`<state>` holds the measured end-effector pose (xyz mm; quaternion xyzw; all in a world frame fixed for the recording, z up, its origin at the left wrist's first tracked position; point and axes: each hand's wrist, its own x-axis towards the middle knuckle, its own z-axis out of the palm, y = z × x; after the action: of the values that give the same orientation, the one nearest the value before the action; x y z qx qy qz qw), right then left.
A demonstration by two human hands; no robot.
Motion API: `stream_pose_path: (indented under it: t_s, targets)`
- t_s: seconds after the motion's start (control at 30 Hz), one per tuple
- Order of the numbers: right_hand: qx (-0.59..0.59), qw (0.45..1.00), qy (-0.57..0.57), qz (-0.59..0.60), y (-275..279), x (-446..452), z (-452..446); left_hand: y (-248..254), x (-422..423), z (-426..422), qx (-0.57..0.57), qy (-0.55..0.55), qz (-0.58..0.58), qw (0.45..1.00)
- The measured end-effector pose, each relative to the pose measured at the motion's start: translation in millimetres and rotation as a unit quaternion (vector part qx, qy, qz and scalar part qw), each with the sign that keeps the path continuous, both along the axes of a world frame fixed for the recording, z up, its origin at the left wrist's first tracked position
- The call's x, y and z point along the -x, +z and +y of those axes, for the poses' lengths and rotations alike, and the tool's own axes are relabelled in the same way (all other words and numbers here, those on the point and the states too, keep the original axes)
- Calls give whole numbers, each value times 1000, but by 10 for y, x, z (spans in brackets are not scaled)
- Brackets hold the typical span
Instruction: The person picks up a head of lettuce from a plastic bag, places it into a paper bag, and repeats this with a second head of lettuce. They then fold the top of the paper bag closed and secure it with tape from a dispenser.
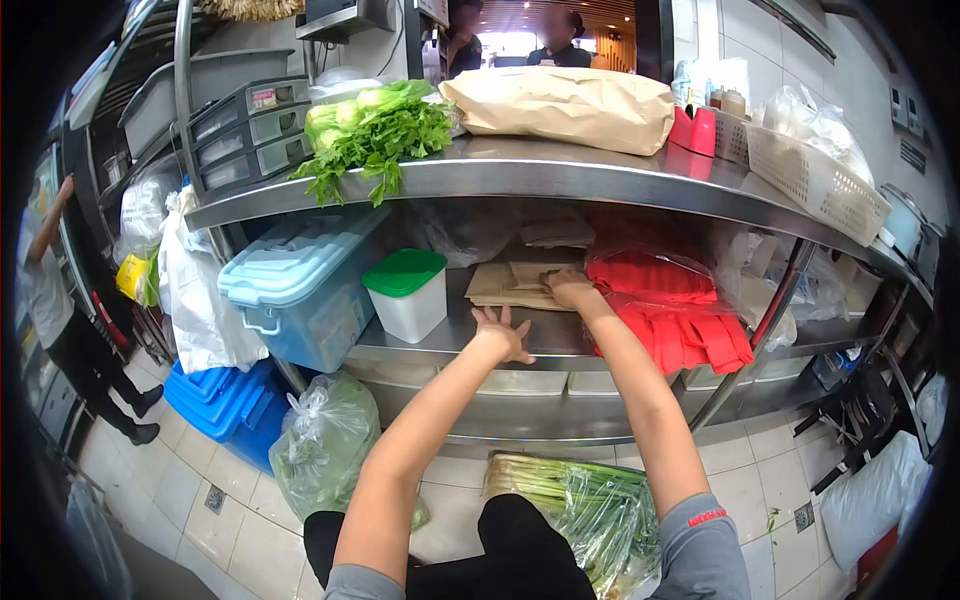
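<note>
On the middle metal shelf lie flat brown paper bags [500, 284]. My right hand [570, 288] rests on their right side, its fingertips partly hidden, so its grip cannot be made out. Just in front of the bags, my left hand [503, 335] is spread at the shelf's front edge and holds nothing. A white tub with a green lid [405, 275] stands to the left of my left hand. Right of my right hand are red items in clear plastic [660, 280], some hanging over the shelf edge.
The upper shelf [480, 178] holds leafy greens [385, 130] and a large brown paper package [560, 105]. A light blue bin [305, 285] sits left. Bagged green onions [590, 510] and a bag of greens [325, 440] lie on the floor. A person [60, 300] stands far left.
</note>
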<state>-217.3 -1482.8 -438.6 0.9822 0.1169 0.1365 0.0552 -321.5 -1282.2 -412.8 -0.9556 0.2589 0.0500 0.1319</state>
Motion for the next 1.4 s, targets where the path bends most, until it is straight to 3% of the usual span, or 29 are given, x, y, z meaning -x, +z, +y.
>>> stream_pose_path:
  t_s: [0.07,0.1,0.2,0.27,0.43,0.57,0.67,0.77,0.87,0.97,1.17,1.27,1.4]
  targets:
    - [19,999,32,-3,-90,-86,-98,-67,-205,-54,134,2,89,987]
    - [27,998,48,-8,-65,-86,-80,-199,-261,-62,193,-59,-64,977]
    - [43,998,38,30,122,74,49,-504,-582,-386,161,-27,-206,965]
    - [29,999,31,11,-9,-117,25,-608,-680,-524,135,-101,-292,942]
    - [3,1000,-3,12,212,-27,226,-607,-989,-652,157,-47,-208,964]
    - [4,1000,-19,19,160,-404,261,-832,-1422,-874,119,17,-293,948]
    - [-59,996,-62,-13,58,-509,288,-807,-1472,-821,148,-11,-230,962]
    - [-6,997,37,-68,114,-696,74,-746,-1293,-712,206,12,-328,922]
    - [-28,992,103,68,369,-774,-87,-820,-1371,-630,288,-20,-361,887]
    - [-147,972,156,100,352,-815,-198,-862,-1408,-623,307,-27,-371,876]
    - [-233,955,134,125,450,-789,-309,-773,-1331,-590,317,-53,-405,856]
    - [-127,986,103,22,456,-859,-258,-753,-1339,-595,329,-69,-407,849]
    - [-109,990,48,-80,373,-789,-97,-750,-1352,-569,341,-117,-400,843]
